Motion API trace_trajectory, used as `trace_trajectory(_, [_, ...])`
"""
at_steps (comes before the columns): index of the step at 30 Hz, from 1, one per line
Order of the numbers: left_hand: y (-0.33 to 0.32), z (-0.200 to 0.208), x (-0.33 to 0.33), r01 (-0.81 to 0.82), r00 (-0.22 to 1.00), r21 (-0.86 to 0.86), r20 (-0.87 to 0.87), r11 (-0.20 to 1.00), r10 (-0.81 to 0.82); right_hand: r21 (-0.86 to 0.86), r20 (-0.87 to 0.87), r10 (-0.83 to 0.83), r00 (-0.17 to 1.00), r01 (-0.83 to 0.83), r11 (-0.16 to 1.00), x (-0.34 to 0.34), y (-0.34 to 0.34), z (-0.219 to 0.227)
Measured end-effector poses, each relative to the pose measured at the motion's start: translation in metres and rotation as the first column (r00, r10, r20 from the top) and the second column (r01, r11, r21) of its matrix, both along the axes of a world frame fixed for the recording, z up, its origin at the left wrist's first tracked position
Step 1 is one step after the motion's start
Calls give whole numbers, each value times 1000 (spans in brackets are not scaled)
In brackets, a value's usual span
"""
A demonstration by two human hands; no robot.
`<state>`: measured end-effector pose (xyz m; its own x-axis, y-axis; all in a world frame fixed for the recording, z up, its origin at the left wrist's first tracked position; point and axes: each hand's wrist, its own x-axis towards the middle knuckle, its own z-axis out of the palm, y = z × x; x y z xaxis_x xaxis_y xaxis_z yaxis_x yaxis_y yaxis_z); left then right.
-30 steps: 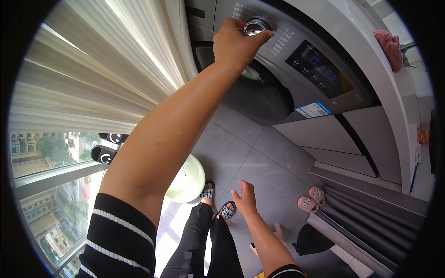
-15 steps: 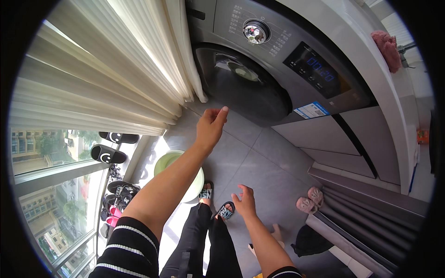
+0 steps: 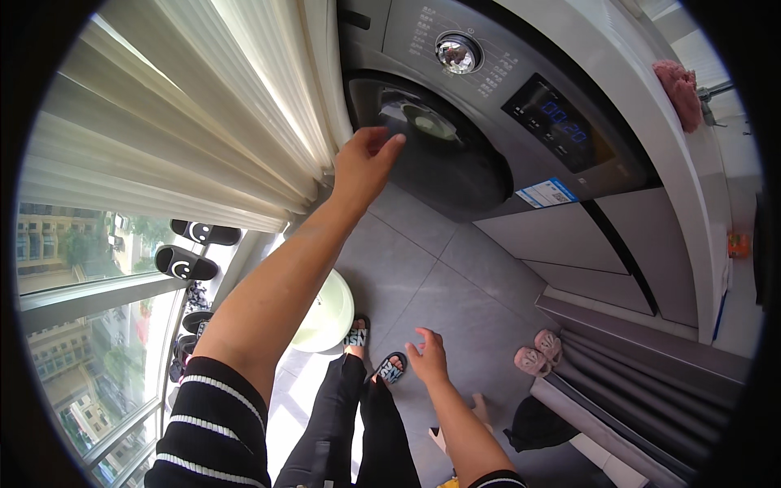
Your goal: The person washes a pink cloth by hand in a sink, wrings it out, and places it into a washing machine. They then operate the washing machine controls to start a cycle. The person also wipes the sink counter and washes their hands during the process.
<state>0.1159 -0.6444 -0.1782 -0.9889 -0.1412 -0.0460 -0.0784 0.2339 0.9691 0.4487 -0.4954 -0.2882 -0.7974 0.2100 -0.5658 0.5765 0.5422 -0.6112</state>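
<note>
My left hand [image 3: 366,167] reaches up to the round dark door [image 3: 460,175] of a grey front-loading washing machine [image 3: 411,57]. Its thumb stands apart from the curled fingers, and nothing shows between them. The fingertips overlap the door's left edge in the picture; whether they touch it I cannot tell. Above the door are a shiny round dial [image 3: 458,54] and a lit display panel [image 3: 549,122]. Lower down, my right hand [image 3: 429,358] hangs over the floor with thumb and fingers apart, holding nothing.
A pale green basin [image 3: 329,317] stands on the grey tiles, partly behind my left forearm. Cream curtains [image 3: 203,106] hang at the left, above black slippers [image 3: 185,263] by the window. Pink slippers [image 3: 533,360] and a black cloth [image 3: 541,423] lie at the right.
My left hand has moved up, from below the door to its left edge, and its thumb and fingers have spread. My right hand has barely moved. The view has shifted slightly.
</note>
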Motion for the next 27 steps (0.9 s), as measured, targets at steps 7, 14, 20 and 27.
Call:
trace_trajectory(7, [48,127,-82,94,996,-214,23,972,-91,10,-49,-18,999,18,1000,9,-7,-8])
trace_trajectory(14, [54,114,-81,-33,999,-192,1,981,34,-9,-17,-28,999,28,1000,-4,3,-3])
trace_trajectory(20, [54,108,-85,-40,996,-232,-84,972,21,23,11,-7,1000,6,1000,-8,12,-6])
trace_trajectory(27, [53,107,-83,-5,987,-331,-153,944,-48,12,-15,8,1000,-8,1000,-3,5,-13])
